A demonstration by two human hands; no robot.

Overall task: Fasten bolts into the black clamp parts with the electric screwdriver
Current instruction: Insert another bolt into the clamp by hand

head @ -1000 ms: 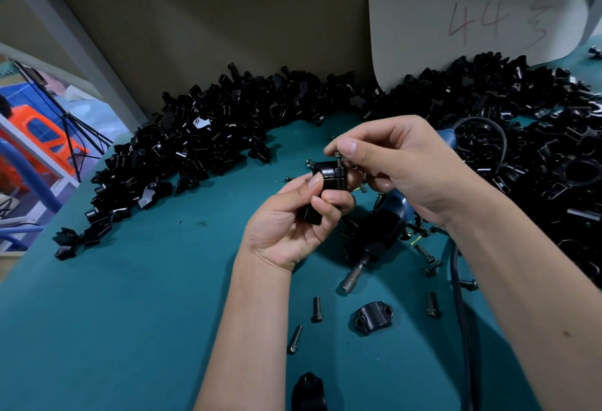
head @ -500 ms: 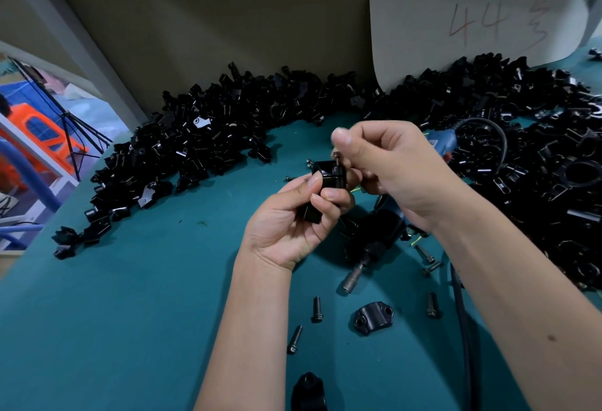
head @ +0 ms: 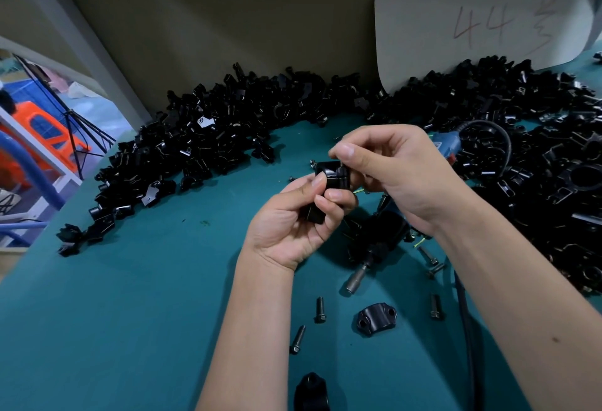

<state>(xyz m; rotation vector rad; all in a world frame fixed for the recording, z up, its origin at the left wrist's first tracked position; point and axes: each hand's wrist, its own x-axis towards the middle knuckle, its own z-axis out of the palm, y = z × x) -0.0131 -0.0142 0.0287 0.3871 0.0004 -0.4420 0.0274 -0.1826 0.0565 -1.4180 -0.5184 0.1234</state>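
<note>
Teal mat [head: 130,296] on the bench, tan wall behind, a pale board [head: 488,13] marked "44" leaning on it. Left hand [head: 293,221] holds the black clamp [head: 329,182] above the mat, thumb and curled fingers round its body. Right hand [head: 400,172] pinches at the clamp's top edge; a bolt is presumably there (hidden by fingertips). Clamp looks rigid, small and smooth, likely slick; grip the flat sides and keep the holes free. Screwdriver [head: 374,241] lies on the mat beneath the hands, untouched. Loose bolts [head: 320,309] and a clamp cap [head: 374,316] lie nearer. A heap of black parts [head: 195,143] rings the far edge.
</note>
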